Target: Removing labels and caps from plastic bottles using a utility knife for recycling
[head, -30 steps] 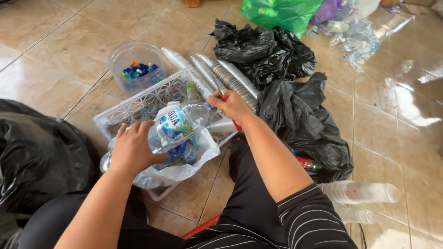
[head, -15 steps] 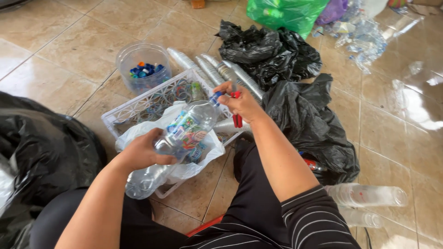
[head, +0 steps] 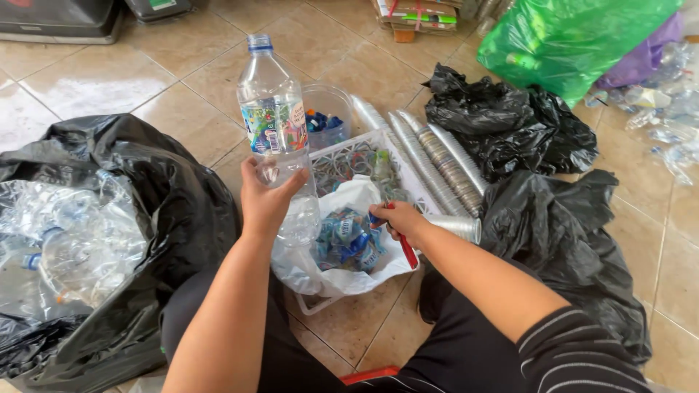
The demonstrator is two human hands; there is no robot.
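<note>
Head view, one entry per item, placed against the white basket.

- Left hand: raised just left of the basket, fingers wrapped closed about the lower body of a clear plastic bottle.
- Bottle: upright, blue cap on top, colourful label round its middle; held above the basket's left edge.
- Right hand: over the basket's near right part, fingers curled shut around a red-handled tool; whether a blade is out cannot be told.
- White plastic bag: lies open in the basket's near end and holds a heap of peeled blue labels.
- Basket's far end: a tangle of small plastic rings, too small to tell apart.
- Clear tub: just behind the basket, with blue caps inside.
- Stacked clear cups: lying in long rows along the basket's right side.
- Black bag: left of the basket, open, full of crushed clear bottles.
- More black bags: right of the basket.
- Green bag: well behind the basket, to the right.
</note>
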